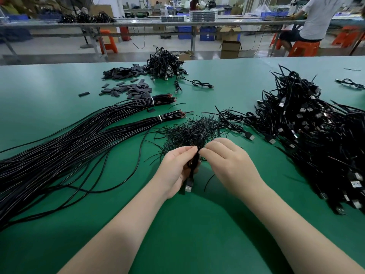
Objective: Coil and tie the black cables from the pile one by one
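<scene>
Both hands meet just above the green table [197, 224], near its front middle. The left hand [177, 171] grips a coiled black cable [194, 165], fingers curled round the bundle, with the cable's USB plug [188, 188] hanging out below the palm. The right hand [223, 157] has its fingertips pinched at the top of the same coil, where a thin black tie seems to sit; the tie itself is too fine to make out clearly.

Just beyond the hands lies a loose heap of black wire ties [189, 131]. To the right spreads a large pile of tied USB cables [308, 135], running from the far side to the near right edge. To the left lie two long bundles of straight black cables [79, 139], each bound with a white band near its stripped ends. Farther off on the left are scattered short black sleeve pieces [126, 82], and beside them a smaller heap of cables [166, 64].
</scene>
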Demonstrator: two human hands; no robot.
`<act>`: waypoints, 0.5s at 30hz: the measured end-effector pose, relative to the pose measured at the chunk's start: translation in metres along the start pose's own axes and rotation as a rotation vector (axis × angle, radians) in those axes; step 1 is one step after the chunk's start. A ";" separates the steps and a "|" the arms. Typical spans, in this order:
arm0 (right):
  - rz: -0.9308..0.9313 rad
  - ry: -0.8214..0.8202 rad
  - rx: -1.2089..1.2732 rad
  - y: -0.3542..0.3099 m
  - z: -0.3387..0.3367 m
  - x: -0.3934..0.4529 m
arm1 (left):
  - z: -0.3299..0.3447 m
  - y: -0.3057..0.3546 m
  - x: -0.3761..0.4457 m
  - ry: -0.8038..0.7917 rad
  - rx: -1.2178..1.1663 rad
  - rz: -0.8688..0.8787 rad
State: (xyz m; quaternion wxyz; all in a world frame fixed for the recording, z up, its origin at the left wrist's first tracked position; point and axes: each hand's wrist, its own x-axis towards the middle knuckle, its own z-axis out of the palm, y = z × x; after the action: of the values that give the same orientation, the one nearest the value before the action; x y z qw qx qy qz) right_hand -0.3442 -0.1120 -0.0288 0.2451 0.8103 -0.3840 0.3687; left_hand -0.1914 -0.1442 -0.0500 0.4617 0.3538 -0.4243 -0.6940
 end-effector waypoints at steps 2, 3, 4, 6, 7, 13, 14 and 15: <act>0.262 -0.042 0.195 -0.001 -0.002 0.003 | 0.000 0.000 0.000 0.003 -0.022 0.007; 0.498 -0.063 0.366 -0.004 -0.004 0.005 | 0.000 0.000 0.000 0.009 -0.051 0.017; 0.747 -0.103 0.557 -0.006 -0.006 0.008 | 0.000 0.000 -0.001 0.019 -0.079 0.028; 1.164 -0.193 0.924 -0.008 -0.006 0.011 | 0.001 0.000 -0.002 0.036 -0.091 0.052; 1.284 -0.224 1.055 -0.007 -0.005 0.010 | 0.002 -0.001 -0.002 0.035 -0.073 0.065; 1.558 -0.148 1.473 -0.011 -0.006 0.013 | 0.003 -0.002 -0.004 0.014 -0.020 0.093; 1.560 -0.112 1.489 -0.011 -0.005 0.014 | 0.003 -0.002 -0.003 0.014 -0.020 0.097; 1.519 -0.082 1.441 -0.012 -0.005 0.014 | 0.004 -0.003 -0.003 0.018 -0.023 0.098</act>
State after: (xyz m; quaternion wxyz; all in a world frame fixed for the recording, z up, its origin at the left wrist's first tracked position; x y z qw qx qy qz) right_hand -0.3300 -0.1078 -0.0165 -0.6046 0.3224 -0.4894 0.5395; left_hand -0.1948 -0.1398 -0.0512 0.5029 0.3336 -0.4289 -0.6721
